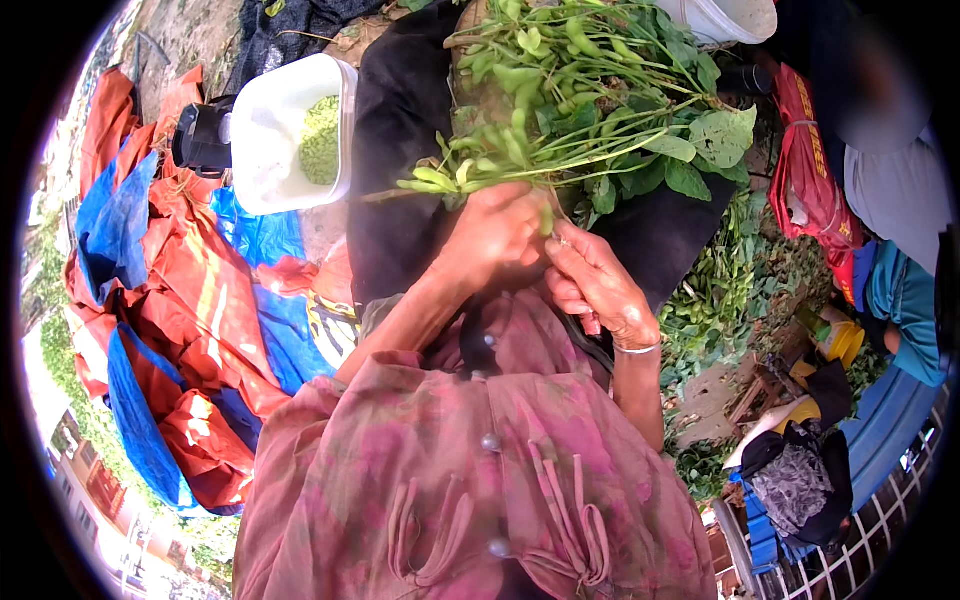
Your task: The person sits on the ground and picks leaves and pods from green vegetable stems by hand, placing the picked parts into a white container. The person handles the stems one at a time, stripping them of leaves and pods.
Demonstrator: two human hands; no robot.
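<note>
My left hand (495, 229) is curled, its fingers blurred, against a green soybean pod (546, 219). Thumb and finger of my right hand (596, 277) pinch around the pod's lower end, close beside the left fingertips. A bracelet circles the right wrist. Just beyond both hands, a heap of cut soybean plants (570, 112) with pods, stems and leaves lies across my lap, over dark trousers (397, 127). To the left stands a white plastic tub (270, 142) holding shelled green beans (321, 142).
Orange and blue tarpaulin (202, 300) lies crumpled at left. A white bucket (724, 19) stands beyond the plants. Pods and leaves (712, 285) litter the ground at right, near a red bag (806, 165), another person's teal sleeve (911, 315) and a blue plastic seat (885, 427).
</note>
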